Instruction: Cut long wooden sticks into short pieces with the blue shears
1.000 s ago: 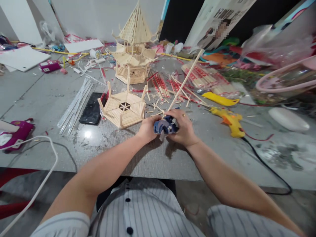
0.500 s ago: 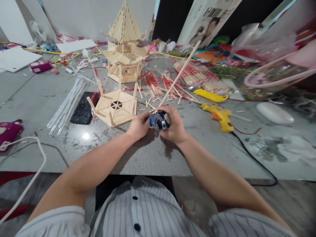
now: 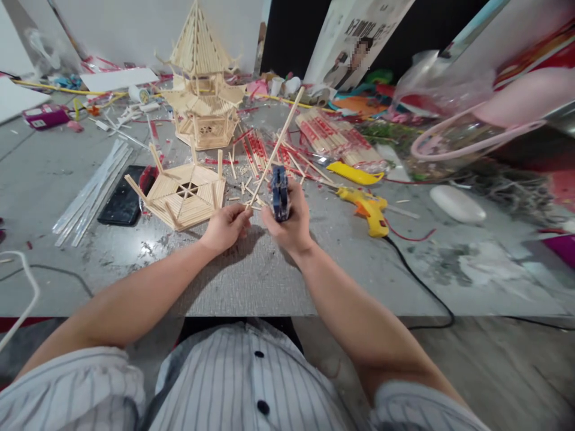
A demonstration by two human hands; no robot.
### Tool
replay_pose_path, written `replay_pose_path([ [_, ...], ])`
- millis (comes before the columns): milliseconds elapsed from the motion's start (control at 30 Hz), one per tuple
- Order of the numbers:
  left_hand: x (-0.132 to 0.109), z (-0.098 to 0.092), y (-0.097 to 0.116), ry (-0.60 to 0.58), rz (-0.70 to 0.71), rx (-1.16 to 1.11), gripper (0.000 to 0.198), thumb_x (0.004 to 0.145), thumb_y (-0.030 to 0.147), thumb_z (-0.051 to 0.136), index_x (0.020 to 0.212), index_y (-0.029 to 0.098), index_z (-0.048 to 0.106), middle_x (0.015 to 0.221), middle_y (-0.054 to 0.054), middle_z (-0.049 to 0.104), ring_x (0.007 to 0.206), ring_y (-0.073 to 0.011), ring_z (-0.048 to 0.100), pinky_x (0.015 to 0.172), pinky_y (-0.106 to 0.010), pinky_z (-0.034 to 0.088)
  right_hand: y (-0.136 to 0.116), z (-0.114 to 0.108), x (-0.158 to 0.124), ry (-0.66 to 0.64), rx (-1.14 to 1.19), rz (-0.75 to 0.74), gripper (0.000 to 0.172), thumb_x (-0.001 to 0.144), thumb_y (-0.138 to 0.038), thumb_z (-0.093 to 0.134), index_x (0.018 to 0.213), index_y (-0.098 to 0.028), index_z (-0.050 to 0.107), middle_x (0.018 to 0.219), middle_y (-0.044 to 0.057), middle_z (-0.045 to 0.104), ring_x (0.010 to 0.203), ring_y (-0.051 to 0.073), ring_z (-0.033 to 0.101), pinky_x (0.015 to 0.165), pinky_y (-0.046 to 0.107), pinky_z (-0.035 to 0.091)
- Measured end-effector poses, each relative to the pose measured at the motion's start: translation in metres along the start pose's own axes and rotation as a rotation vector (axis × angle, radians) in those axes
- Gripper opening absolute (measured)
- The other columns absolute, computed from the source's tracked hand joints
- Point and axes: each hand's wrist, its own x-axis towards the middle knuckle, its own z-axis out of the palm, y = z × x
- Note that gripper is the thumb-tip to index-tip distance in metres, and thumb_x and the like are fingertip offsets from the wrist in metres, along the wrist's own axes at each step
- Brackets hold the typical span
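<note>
My left hand (image 3: 227, 227) pinches the lower end of a long, thin wooden stick (image 3: 279, 140), which slants up and away to the right. In my right hand (image 3: 291, 218) is a dark blue hand tool (image 3: 280, 193), held upright; its exact kind is hard to make out. The stick passes just left of the tool. Close beyond my left hand lies a hexagonal stick base (image 3: 202, 179) with short upright posts and a round opening in its middle. Behind it stands a tiered stick pagoda (image 3: 206, 111) with a pointed roof.
A yellow glue gun (image 3: 366, 209) and a yellow utility knife (image 3: 354, 173) lie to the right, near a white computer mouse (image 3: 457, 203). Packs of wooden sticks (image 3: 335, 137) are behind. On the left are a black phone (image 3: 120, 200) and clear glue sticks (image 3: 92, 194).
My hands have moved apart. My left hand has come off the blue tool and now grips the stick's lower end; my right hand has turned the tool upright. The view has shifted rightward.
</note>
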Motion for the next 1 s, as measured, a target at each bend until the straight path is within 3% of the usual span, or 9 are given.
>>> replay_pose_path([
  [400, 0.011, -0.005, 0.004, -0.051, -0.186, -0.294, 0.014, 0.082, 0.021, 0.053, 0.070, 0.014, 0.055, 0.051, 0.006, 0.052, 0.035, -0.0032, 0.045, 0.040, -0.018, 0.037, 0.006, 0.004, 0.004, 0.058, 0.205, 0.248, 0.029, 0.073, -0.025, 0.056, 0.101, -0.025, 0.047, 0.088, -0.001, 0.057, 0.076, 0.012, 0.057, 0.071, 0.032, 0.051],
  [533, 0.011, -0.007, 0.007, -0.097, -0.199, -0.298, 0.013, 0.082, 0.020, 0.054, 0.070, 0.014, 0.055, 0.052, 0.006, 0.052, 0.035, -0.0038, 0.045, 0.039, -0.018, 0.036, 0.006, 0.003, 0.006, 0.066, 0.264, 0.297, 0.018, 0.073, -0.026, 0.057, 0.090, -0.023, 0.051, 0.081, -0.002, 0.058, 0.071, 0.012, 0.058, 0.072, 0.033, 0.051],
  [633, 0.011, -0.005, 0.007, -0.067, -0.204, -0.297, 0.013, 0.083, 0.018, 0.053, 0.070, 0.014, 0.053, 0.051, 0.006, 0.052, 0.034, -0.0036, 0.045, 0.038, -0.018, 0.036, 0.007, 0.001, 0.008, 0.086, 0.250, 0.292, 0.015, 0.072, -0.027, 0.058, 0.085, -0.023, 0.051, 0.078, -0.002, 0.058, 0.068, 0.011, 0.057, 0.072, 0.032, 0.051],
  [833, 0.011, -0.001, 0.006, -0.052, -0.174, -0.271, 0.015, 0.083, 0.017, 0.052, 0.069, 0.014, 0.051, 0.049, 0.006, 0.052, 0.034, -0.0035, 0.045, 0.037, -0.017, 0.035, 0.007, 0.001, 0.006, 0.064, 0.236, 0.261, 0.018, 0.073, -0.029, 0.058, 0.089, -0.024, 0.050, 0.081, -0.002, 0.057, 0.072, 0.011, 0.057, 0.072, 0.031, 0.050],
  [1000, 0.010, -0.001, 0.007, -0.055, -0.175, -0.246, 0.017, 0.083, 0.016, 0.052, 0.067, 0.014, 0.050, 0.049, 0.007, 0.050, 0.034, -0.0027, 0.044, 0.038, -0.016, 0.035, 0.003, 0.001, 0.012, 0.132, 0.362, 0.422, 0.018, 0.067, -0.027, 0.061, 0.083, -0.023, 0.052, 0.080, -0.003, 0.058, 0.071, 0.011, 0.058, 0.074, 0.030, 0.049],
])
